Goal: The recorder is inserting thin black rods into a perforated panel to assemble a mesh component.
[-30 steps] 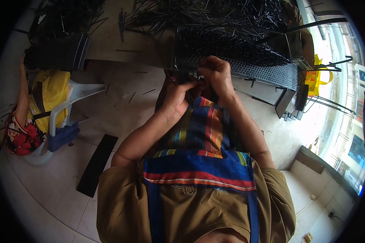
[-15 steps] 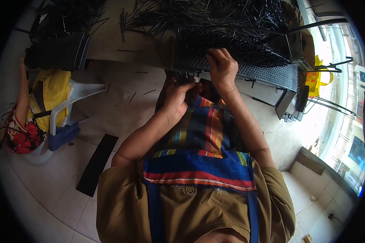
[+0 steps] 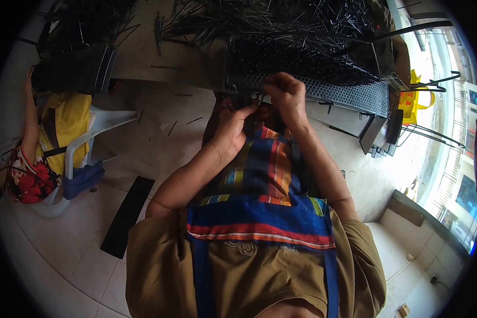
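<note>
Your curled right hand (image 3: pixel 288 98) is nearer the long black holey tray (image 3: pixel 350 94) than your curled left hand (image 3: pixel 231 129), grips unclear.

No legible text, blurred lettering (image 3: pixel 247 248) on brown shirt (image 3: pixel 265 273)

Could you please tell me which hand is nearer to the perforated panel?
The right hand. In this view, it overlaps the perforated panel's near edge, while the left hand sits lower, below the panel's left end.
</note>
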### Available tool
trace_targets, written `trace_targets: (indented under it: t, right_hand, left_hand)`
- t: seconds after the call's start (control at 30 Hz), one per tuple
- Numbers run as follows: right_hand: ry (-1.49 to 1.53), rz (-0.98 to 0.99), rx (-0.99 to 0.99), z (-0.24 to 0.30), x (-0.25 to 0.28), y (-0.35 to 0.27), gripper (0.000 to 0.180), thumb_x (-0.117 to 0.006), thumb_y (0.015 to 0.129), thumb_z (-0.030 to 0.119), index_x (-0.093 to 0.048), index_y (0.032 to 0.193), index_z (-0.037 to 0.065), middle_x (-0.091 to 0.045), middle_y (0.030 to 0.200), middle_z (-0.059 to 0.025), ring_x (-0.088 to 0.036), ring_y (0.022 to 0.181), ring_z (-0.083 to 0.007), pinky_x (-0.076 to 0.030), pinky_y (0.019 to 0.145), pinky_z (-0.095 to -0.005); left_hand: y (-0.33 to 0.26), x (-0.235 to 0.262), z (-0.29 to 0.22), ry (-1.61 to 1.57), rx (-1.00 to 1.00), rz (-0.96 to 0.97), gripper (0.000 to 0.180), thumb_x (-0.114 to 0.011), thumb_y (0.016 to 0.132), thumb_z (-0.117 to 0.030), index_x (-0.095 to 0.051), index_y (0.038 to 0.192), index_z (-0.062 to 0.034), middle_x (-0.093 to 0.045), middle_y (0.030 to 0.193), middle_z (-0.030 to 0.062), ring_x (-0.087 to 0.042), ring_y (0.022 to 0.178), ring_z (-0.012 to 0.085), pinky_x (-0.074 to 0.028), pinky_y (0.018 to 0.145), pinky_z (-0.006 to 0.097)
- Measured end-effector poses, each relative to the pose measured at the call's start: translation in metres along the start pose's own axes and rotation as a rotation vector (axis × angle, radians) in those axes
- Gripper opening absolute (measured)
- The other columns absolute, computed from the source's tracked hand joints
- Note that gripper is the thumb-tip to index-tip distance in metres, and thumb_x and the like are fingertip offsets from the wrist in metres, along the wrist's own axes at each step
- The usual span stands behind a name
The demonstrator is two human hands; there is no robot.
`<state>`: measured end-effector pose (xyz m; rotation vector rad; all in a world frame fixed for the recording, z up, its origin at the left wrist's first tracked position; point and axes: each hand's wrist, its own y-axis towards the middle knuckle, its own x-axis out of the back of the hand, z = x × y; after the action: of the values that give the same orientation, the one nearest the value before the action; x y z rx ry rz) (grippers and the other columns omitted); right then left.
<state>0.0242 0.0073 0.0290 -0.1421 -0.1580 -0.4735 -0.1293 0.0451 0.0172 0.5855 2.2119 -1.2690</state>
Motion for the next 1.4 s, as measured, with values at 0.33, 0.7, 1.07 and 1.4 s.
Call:
trace_targets:
  t: [0.33,0.7,1.07,1.4]
  right_hand:
    - [-0.320,-0.421,0.352,0.010,0.006,0.019,0.007,-0.069,0.081,0.002,-0.064,0.087,0.003,-0.066,0.073,-0.0081,-0.062,0.062,-0.0130,-0.049,0.059,-0.0251]
    - [-0.413,-0.403,0.506,0.008,0.004,0.021,0.006,-0.071,0.081,-0.001,-0.067,0.086,0.001,-0.064,0.071,-0.0017,-0.054,0.063,-0.0033,-0.044,0.056,-0.0200]
    - [-0.527,-0.365,0.471,0.010,0.003,0.019,0.011,-0.071,0.078,0.001,-0.071,0.088,0.004,-0.064,0.075,-0.0077,-0.061,0.060,-0.0159,-0.046,0.055,-0.0265]
    - [-1.015,-0.172,0.369,0.015,-0.001,0.013,0.015,-0.068,0.083,0.017,-0.071,0.097,0.012,-0.065,0.082,-0.0058,-0.065,0.068,-0.0295,-0.050,0.057,-0.0364]
  left_hand:
    - [-0.003,0.002,0.001,0.107,0.073,-0.101,0.021,-0.060,0.086,0.000,-0.059,0.104,-0.0116,-0.070,0.091,0.0076,-0.067,0.081,0.0190,-0.050,0.064,0.033]
    - [-0.004,0.000,0.004,0.051,0.014,-0.114,0.012,-0.064,0.084,-0.004,-0.064,0.096,-0.0052,-0.070,0.085,0.0078,-0.067,0.075,0.0178,-0.050,0.062,0.031]
    - [-0.003,0.000,0.002,-0.031,0.004,-0.067,0.021,-0.064,0.082,0.004,-0.059,0.099,-0.0066,-0.069,0.085,0.0095,-0.067,0.071,0.0197,-0.052,0.058,0.031]
    - [0.000,-0.001,0.005,-0.082,0.029,-0.031,0.026,-0.062,0.083,0.006,-0.058,0.105,-0.0077,-0.068,0.086,0.0099,-0.066,0.075,0.0200,-0.053,0.058,0.031]
